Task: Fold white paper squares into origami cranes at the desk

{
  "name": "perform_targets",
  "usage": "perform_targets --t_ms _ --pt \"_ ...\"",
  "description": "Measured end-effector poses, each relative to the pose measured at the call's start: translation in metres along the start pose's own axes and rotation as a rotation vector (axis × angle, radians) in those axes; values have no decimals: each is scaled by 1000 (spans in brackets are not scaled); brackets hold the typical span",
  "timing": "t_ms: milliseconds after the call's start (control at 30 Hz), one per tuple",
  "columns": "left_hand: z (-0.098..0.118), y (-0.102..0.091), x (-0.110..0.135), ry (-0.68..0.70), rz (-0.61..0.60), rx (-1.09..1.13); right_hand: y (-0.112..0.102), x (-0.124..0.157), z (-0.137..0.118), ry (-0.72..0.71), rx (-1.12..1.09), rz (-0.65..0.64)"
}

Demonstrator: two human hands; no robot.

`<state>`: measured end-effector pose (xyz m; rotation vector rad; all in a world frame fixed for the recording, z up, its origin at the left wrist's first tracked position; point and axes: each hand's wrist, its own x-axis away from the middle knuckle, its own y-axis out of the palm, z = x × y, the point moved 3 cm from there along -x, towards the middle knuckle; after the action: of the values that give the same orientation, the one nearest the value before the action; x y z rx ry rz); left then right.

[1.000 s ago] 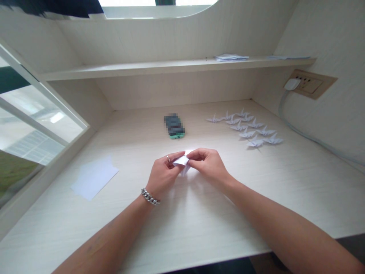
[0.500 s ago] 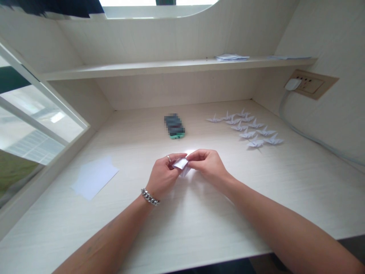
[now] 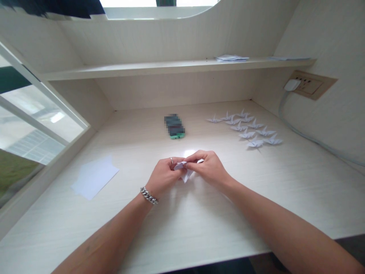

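Observation:
Between my two hands, just above the desk, is a small piece of folded white paper (image 3: pixel 186 176). One point of it hangs down below the fingers, and a flap shows at the upper left. My left hand (image 3: pixel 166 172), with a ring and a chain bracelet at the wrist, is closed on the paper's left side. The thumb and forefinger of my right hand (image 3: pixel 209 165) pinch its upper right part. My fingers hide much of the folds.
Several white paper cranes (image 3: pixel 246 131) stand at the back right. A phone-like object (image 3: pixel 174 126), blurred, lies at the back middle. Loose white sheets (image 3: pixel 95 177) lie at the left. Papers (image 3: pixel 232 58) rest on the shelf (image 3: pixel 142 71). A cable (image 3: pixel 313 141) runs from the wall socket (image 3: pixel 316 85).
The folded paper has turned in my fingers; its point now hangs lower and the broad upper face looks narrower. Both hands keep their hold, shifted only slightly.

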<state>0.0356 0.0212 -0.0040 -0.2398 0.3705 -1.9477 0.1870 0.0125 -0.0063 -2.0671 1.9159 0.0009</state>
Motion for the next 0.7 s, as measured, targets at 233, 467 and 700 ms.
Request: perform_targets --t_ms 233,467,700 --pt "-4 2 1 -135 -70 85 1 1 -3 -19 -44 -32" --pt "-10 1 2 -142 -120 56 1 0 -3 -8 -84 -56" --pt "-8 1 2 -126 -91 47 3 1 -7 1 -221 -114"
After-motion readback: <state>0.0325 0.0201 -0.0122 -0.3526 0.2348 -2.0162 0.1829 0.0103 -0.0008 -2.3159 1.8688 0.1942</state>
